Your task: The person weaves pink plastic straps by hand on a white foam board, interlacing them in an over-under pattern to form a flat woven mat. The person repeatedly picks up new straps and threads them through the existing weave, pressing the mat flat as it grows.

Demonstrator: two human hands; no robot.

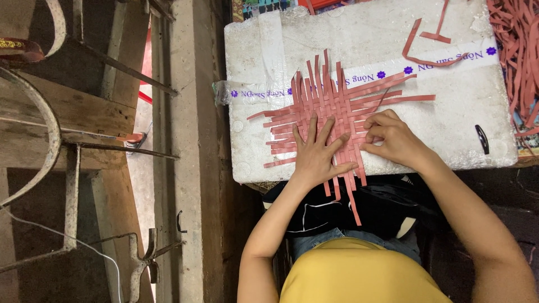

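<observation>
Woven mat: a half-made lattice of flat red-pink strips lies on the near half of a white foam box that serves as the tabletop, loose strip ends fanning out on all four sides.
Long axis: no single one; one set of strips runs away from the person, the other runs across, and the near ends overhang the box edge toward the person's lap.
Left hand: laid flat and open, fingers spread, palm pressing down on the near-left part of the weave; it grips nothing.
Right hand: fingers curled, tips pinching at the strips on the weave's right edge; whether a single strip is lifted cannot be told.
Where the mat lies from the hands: directly under and just beyond them, the left hand nearer its middle, the right hand at its right margin.
Count: one mat, two hands, one box; the woven strips are too many and too overlapped to count surely.
Loose pieces: two bent strip offcuts lie on the far right of the box, well apart from the mat.
Supply: a heap of the same red strips sits off the right end of the box.
Small item: one dark clip-like object rests near the box's right edge.
Surroundings: bare concrete and a rusted metal frame fill the left side.
</observation>
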